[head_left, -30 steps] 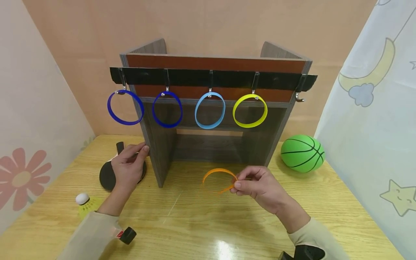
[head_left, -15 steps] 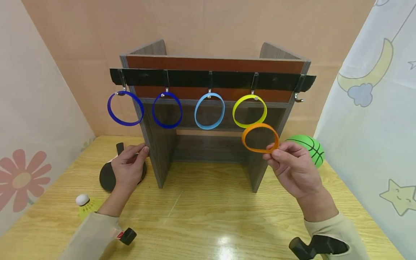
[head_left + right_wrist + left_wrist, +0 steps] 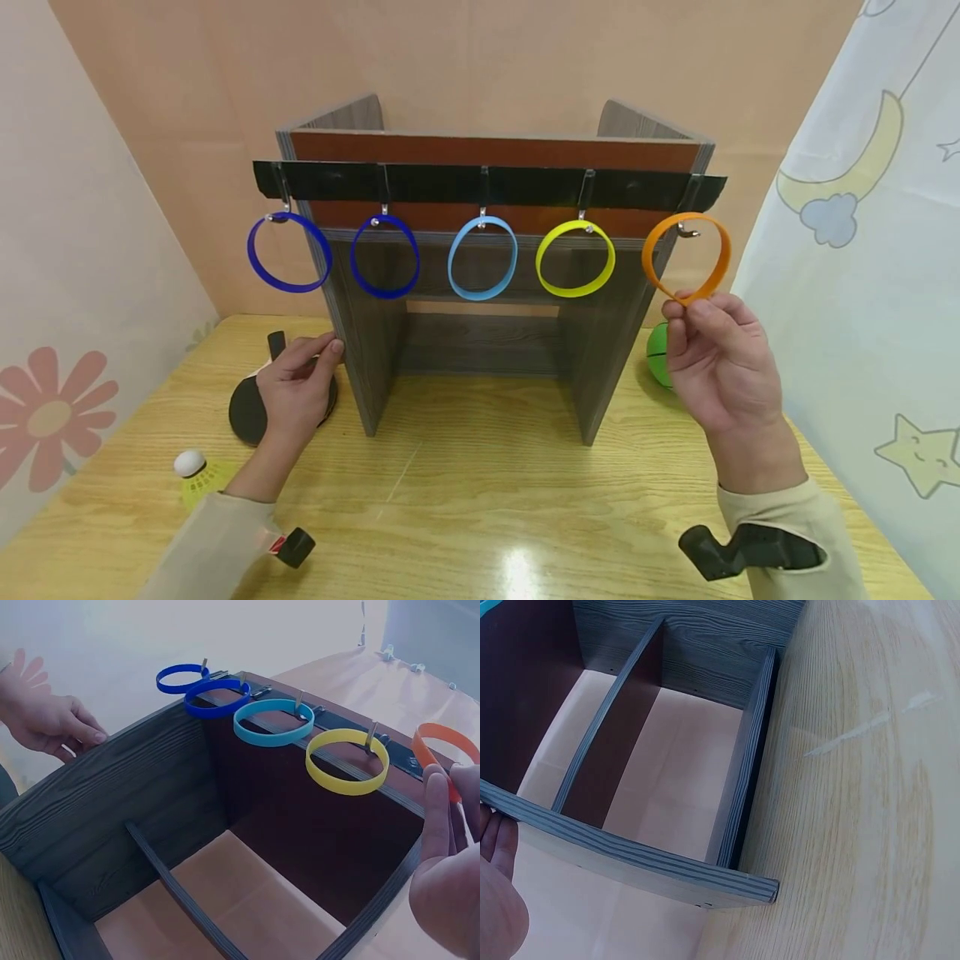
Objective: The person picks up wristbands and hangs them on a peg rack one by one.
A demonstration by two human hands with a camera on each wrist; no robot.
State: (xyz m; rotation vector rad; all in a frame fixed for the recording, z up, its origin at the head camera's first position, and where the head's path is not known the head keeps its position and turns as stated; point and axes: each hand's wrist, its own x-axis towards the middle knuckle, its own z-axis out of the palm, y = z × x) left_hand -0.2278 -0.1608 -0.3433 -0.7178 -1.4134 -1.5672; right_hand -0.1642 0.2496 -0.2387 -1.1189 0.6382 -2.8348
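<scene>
My right hand [image 3: 723,367] pinches the bottom of an orange silicone wristband [image 3: 724,258] between thumb and fingers. The band stands upright at the rightmost hook [image 3: 686,233], whose tip shows inside the loop. On the other side, my left hand [image 3: 296,387] grips the front edge of the grey wooden shelf's left panel [image 3: 352,367]; its fingers are partly behind the panel in the left wrist view. Along the black strip [image 3: 435,182] hang two dark blue wristbands [image 3: 288,287], a light blue wristband [image 3: 480,296] and a yellow wristband [image 3: 575,292], one per hook.
Behind my left arm lie a black table tennis paddle [image 3: 247,412] and a yellow shuttlecock [image 3: 202,479] on the wooden table [image 3: 465,508]. A green ball [image 3: 657,354] sits right of the shelf, mostly hidden by my right hand.
My right hand has carried the orange wristband up and to the right, from low before the shelf to the rightmost hook. The left hand stays on the panel.
</scene>
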